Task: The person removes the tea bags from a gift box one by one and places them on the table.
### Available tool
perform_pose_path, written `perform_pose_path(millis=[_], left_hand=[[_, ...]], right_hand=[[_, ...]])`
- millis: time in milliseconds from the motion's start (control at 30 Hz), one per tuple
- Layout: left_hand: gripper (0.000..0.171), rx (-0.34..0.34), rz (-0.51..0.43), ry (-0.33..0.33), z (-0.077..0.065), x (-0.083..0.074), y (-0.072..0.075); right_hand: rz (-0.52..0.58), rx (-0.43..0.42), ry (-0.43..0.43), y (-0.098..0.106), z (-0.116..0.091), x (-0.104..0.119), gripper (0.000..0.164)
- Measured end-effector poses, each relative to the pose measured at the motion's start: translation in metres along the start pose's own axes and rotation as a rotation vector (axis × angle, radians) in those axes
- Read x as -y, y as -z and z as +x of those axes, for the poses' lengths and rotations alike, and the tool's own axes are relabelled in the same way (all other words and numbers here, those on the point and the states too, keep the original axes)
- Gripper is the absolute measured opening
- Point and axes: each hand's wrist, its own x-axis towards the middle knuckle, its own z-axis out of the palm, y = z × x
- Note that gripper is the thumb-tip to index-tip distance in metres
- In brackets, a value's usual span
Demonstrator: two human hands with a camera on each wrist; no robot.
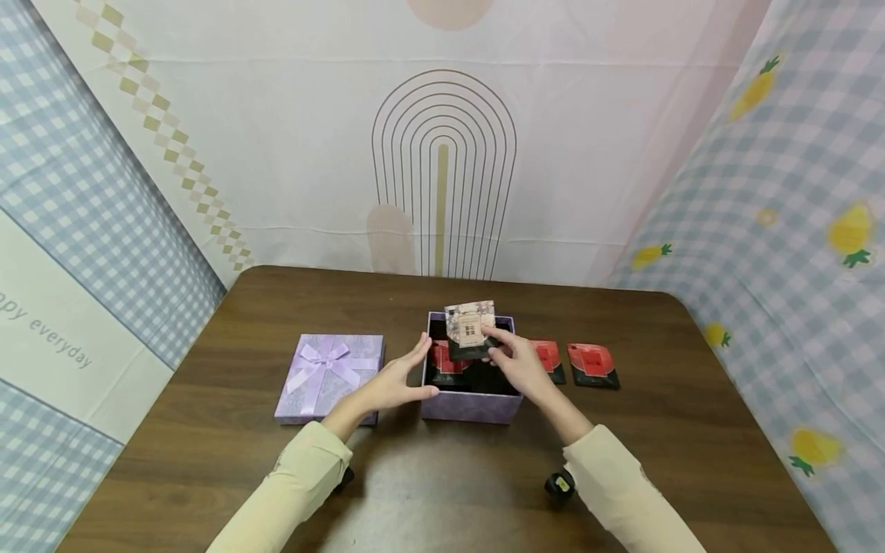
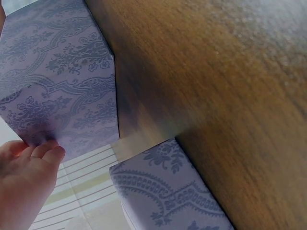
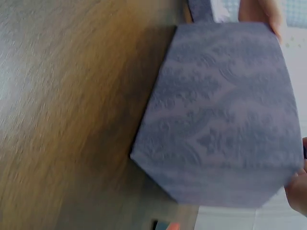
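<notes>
A purple patterned gift box [image 1: 470,407] stands uncovered on the table, and a red-and-black packet [image 1: 442,357] is visible inside its dark interior. Over the box opening, my right hand [image 1: 520,365] pinches a floral packet [image 1: 470,330] with a beige label and black lower part by its right side. My left hand [image 1: 397,384] rests its fingers against the box's left wall, the thumb near the front left corner. The left wrist view shows those fingers [image 2: 48,153] on the patterned wall. In the right wrist view, the box [image 3: 220,105] covers much of the scene, and the packet is mostly hidden.
The purple lid [image 1: 332,376] with a ribbon bow lies left of the box. Two red-and-black packets lie to the right: one packet [image 1: 549,359] partly behind my right hand, another packet [image 1: 593,364] farther out. A patterned cloth [image 1: 311,153] hangs behind the brown table [image 1: 657,445].
</notes>
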Motion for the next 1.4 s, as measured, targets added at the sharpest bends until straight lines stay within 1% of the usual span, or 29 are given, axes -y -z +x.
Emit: perform_pose_path(millis=[167, 267, 367, 500, 600, 800, 1033, 1200, 1400], left_hand=[[0.084, 0.0, 0.007, -0.002, 0.0, 0.002, 0.0], [0.085, -0.006, 0.009, -0.002, 0.001, 0.002, -0.001], [0.085, -0.005, 0.008, -0.008, 0.001, 0.002, -0.001], [0.084, -0.004, 0.006, -0.012, 0.0, 0.001, -0.001], [0.084, -0.004, 0.004, -0.013, 0.001, 0.0, -0.001], [0.084, -0.009, 0.003, -0.017, 0.001, 0.002, -0.001], [0.084, -0.008, -0.002, -0.011, 0.001, 0.001, -0.001], [0.084, -0.01, -0.001, -0.016, 0.0, 0.002, -0.001], [0.084, -0.011, -0.003, -0.022, 0.0, 0.002, -0.001]], right_hand=[[0.117, -0.068, -0.021, 0.022, -0.008, -0.01, 0.037], [0.152, -0.099, -0.047, 0.036, -0.013, -0.015, 0.037], [0.147, -0.12, -0.08, 0.05, -0.017, -0.019, 0.037], [0.127, -0.151, -0.099, 0.068, -0.022, -0.024, 0.038], [0.135, -0.18, -0.126, 0.081, -0.025, -0.029, 0.038], [0.11, -0.224, -0.15, 0.104, -0.032, -0.045, 0.039], [0.043, -0.26, -0.193, 0.119, -0.041, -0.064, 0.039], [0.036, -0.289, -0.212, 0.127, -0.047, -0.079, 0.039], [0.03, -0.312, -0.256, 0.143, -0.055, -0.095, 0.038]])
